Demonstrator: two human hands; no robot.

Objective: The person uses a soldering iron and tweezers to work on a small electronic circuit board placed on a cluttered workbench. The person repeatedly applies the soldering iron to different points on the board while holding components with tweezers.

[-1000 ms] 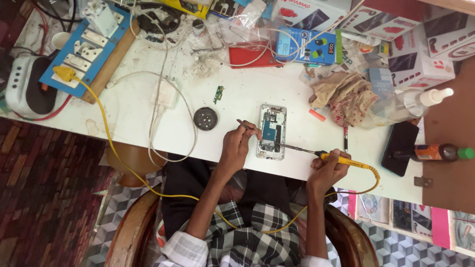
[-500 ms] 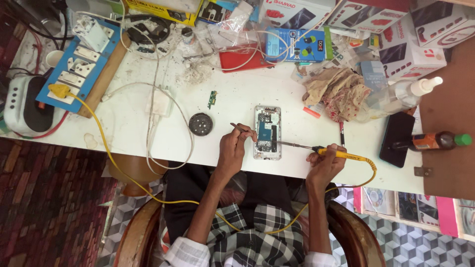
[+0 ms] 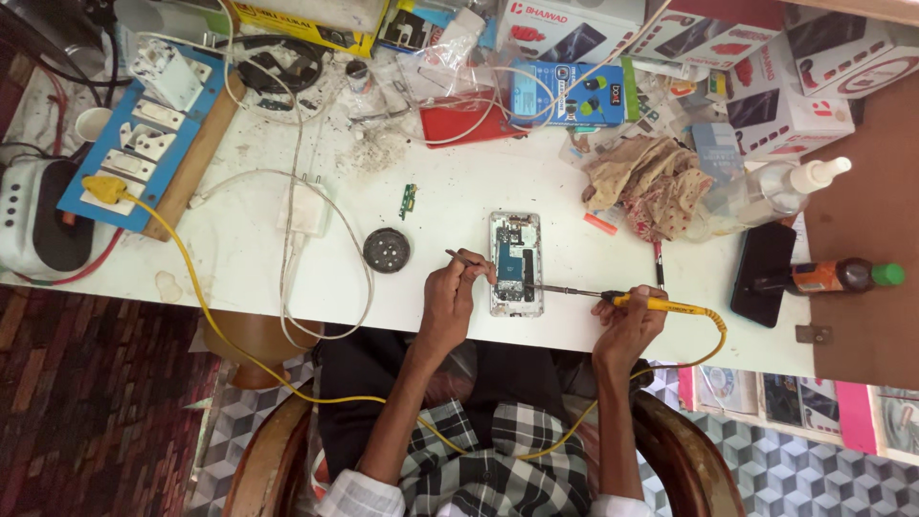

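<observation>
The opened white-framed phone [image 3: 516, 262] is lying on the white table [image 3: 239, 278] near its front edge, its small parts too fine to be made out. A thin metal probe [image 3: 462, 258] is being pinched by the left hand [image 3: 450, 299]; the yellow-handled soldering iron [image 3: 661, 305] is being gripped by the right hand [image 3: 629, 327] — tip at the phone. White-and-red boxes [image 3: 785, 86] are being cut off at the top edge — beside a blue carton [image 3: 572, 94].
</observation>
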